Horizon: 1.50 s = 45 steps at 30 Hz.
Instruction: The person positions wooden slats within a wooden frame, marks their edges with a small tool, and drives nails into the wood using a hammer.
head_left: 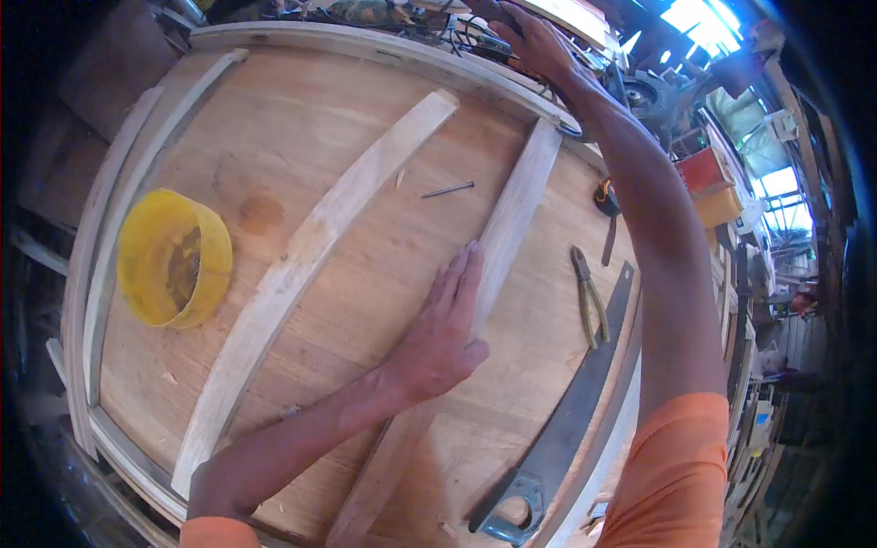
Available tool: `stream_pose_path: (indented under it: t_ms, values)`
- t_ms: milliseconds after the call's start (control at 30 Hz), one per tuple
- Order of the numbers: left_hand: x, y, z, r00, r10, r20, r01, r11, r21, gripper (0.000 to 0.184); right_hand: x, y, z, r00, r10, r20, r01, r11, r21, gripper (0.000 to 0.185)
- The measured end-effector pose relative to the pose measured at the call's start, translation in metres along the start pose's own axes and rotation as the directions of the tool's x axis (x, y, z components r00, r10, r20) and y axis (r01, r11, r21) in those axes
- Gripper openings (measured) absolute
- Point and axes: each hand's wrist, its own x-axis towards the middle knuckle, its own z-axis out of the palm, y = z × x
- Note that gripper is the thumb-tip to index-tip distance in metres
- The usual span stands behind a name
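Note:
My left hand (446, 324) lies on a wooden batten (523, 205), its fingers stretched out along the wood. The batten crosses a plywood panel (365, 265) framed with wooden strips. Beyond the panel's far edge, my right hand (537, 44) reaches among cables and tools, its thumb apart from its fingers. Its fingertips are partly lost in the clutter, and no held thing can be made out. A nail (448, 190) rests on the plywood between the batten and a second, loose-looking wooden strip (320, 233).
A yellow tub (217, 239) sits at left on the panel. On the right lie pliers (585, 297), a handsaw (571, 402) and a tape measure (605, 197). Past the far rail (365, 50) are piled tools and wires; boxes (708, 187) stand further right.

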Motion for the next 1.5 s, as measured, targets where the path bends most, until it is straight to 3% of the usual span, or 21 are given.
stream_pose_path:
  t_ms: [67, 200, 267, 333, 367, 400, 467, 500, 533, 600, 667, 700, 767, 800, 833, 1000, 1200, 1333, 1400, 1467, 1500]
  values:
    - [0.001, -0.002, 0.002, 1.000, 0.015, -0.010, -0.015, 1.000, 0.015, 0.099, 0.011, 0.023, 0.017, 0.956, -0.255, -0.148, 0.255, 0.967, -0.015, 0.038]
    - [0.002, -0.006, 0.004, 0.998, 0.046, -0.042, -0.046, 0.999, 0.013, 0.101, 0.015, 0.014, 0.022, 0.951, -0.304, -0.054, 0.307, 0.949, 0.066, 0.036]
    - [0.001, -0.006, 0.005, 0.999, 0.020, -0.040, -0.020, 1.000, 0.008, 0.101, 0.006, -0.002, 0.026, 0.995, -0.084, 0.053, 0.074, 0.985, 0.156, 0.036]
    - [0.000, 0.000, 0.008, 0.999, 0.014, -0.033, -0.013, 1.000, 0.009, 0.101, 0.008, 0.008, 0.021, 0.957, -0.271, -0.103, 0.284, 0.949, 0.136, 0.037]
    - [0.000, 0.002, 0.007, 1.000, -0.027, -0.014, 0.027, 1.000, -0.008, 0.101, 0.003, 0.005, 0.014, 0.958, -0.142, -0.249, 0.218, 0.924, 0.314, 0.037]
    - [0.001, 0.004, 0.004, 0.998, -0.070, 0.007, 0.070, 0.997, -0.015, 0.101, 0.011, 0.028, 0.012, 0.846, -0.307, -0.437, 0.329, 0.944, -0.026, 0.039]
    - [0.004, 0.004, 0.003, 1.000, -0.014, -0.002, 0.014, 1.000, 0.027, 0.102, 0.006, 0.012, -0.018, 0.852, 0.033, -0.522, 0.149, 0.942, 0.302, 0.040]
    - [0.003, 0.003, 0.003, 1.000, 0.022, -0.005, -0.022, 0.999, 0.041, 0.103, 0.042, 0.063, -0.011, 0.631, -0.266, -0.729, 0.320, 0.945, -0.068, 0.041]
    - [0.002, 0.002, 0.003, 1.000, 0.023, 0.008, -0.024, 0.998, 0.058, 0.103, -0.015, -0.026, -0.062, 0.815, 0.345, -0.465, 0.023, 0.784, 0.621, 0.041]
    - [0.002, 0.003, 0.002, 0.998, 0.064, 0.006, -0.064, 0.997, 0.039, 0.104, 0.000, 0.004, -0.087, 0.629, 0.209, -0.749, 0.100, 0.934, 0.344, 0.047]
    - [0.002, 0.006, 0.002, 0.998, 0.055, 0.014, -0.055, 0.998, 0.025, 0.105, -0.048, 0.008, -0.125, 0.667, -0.053, -0.743, 0.107, 0.994, 0.025, 0.044]
    - [0.002, 0.006, 0.000, 0.999, 0.039, 0.014, -0.039, 0.999, 0.016, 0.105, -0.082, 0.001, -0.145, 0.699, -0.297, -0.651, 0.133, 0.948, -0.289, 0.041]
    - [0.002, 0.008, 0.002, 0.998, 0.053, -0.018, -0.053, 0.998, 0.033, 0.106, -0.142, -0.011, -0.169, 0.831, -0.102, -0.546, 0.108, 0.994, -0.022, 0.032]
    - [0.002, 0.007, 0.004, 0.998, 0.055, -0.042, -0.053, 0.998, 0.038, 0.107, -0.176, -0.034, -0.172, 0.909, 0.225, -0.351, 0.015, 0.823, 0.567, 0.028]
    - [0.003, 0.002, 0.005, 0.996, 0.070, -0.050, -0.068, 0.996, 0.054, 0.107, -0.211, -0.058, -0.175, 0.849, 0.519, -0.102, -0.093, 0.337, 0.937, 0.024]
    - [0.004, -0.029, 0.021, 0.993, 0.097, -0.067, -0.087, 0.986, 0.145, 0.110, -0.389, -0.166, -0.173, 0.642, 0.761, 0.093, -0.214, 0.061, 0.975, 0.016]
    - [0.003, -0.002, 0.054, 0.994, 0.000, -0.110, 0.011, 0.996, 0.092, 0.113, -0.518, -0.280, -0.157, 0.501, 0.865, -0.014, -0.160, 0.109, 0.981, 0.019]
    - [0.003, 0.007, 0.030, 0.997, 0.004, -0.081, 0.012, 0.979, 0.205, 0.104, -0.567, -0.328, -0.206, 0.688, 0.694, 0.214, -0.610, 0.392, 0.688, 0.048]
    - [0.031, 0.016, -0.008, 0.979, 0.032, -0.201, -0.016, 0.997, 0.079, 0.077, -0.590, -0.334, -0.223, 0.613, 0.623, 0.486, -0.730, 0.210, 0.651, 0.062]
    - [0.070, -0.011, -0.030, 0.942, 0.208, -0.264, -0.039, 0.848, 0.528, 0.047, -0.621, -0.331, -0.212, 0.635, 0.541, 0.551, -0.702, 0.108, 0.704, 0.062]
    - [0.085, -0.033, -0.035, 0.942, 0.212, -0.262, -0.044, 0.848, 0.528, 0.047, -0.635, -0.330, -0.204, 0.510, 0.523, 0.683, -0.674, -0.250, 0.695, 0.064]
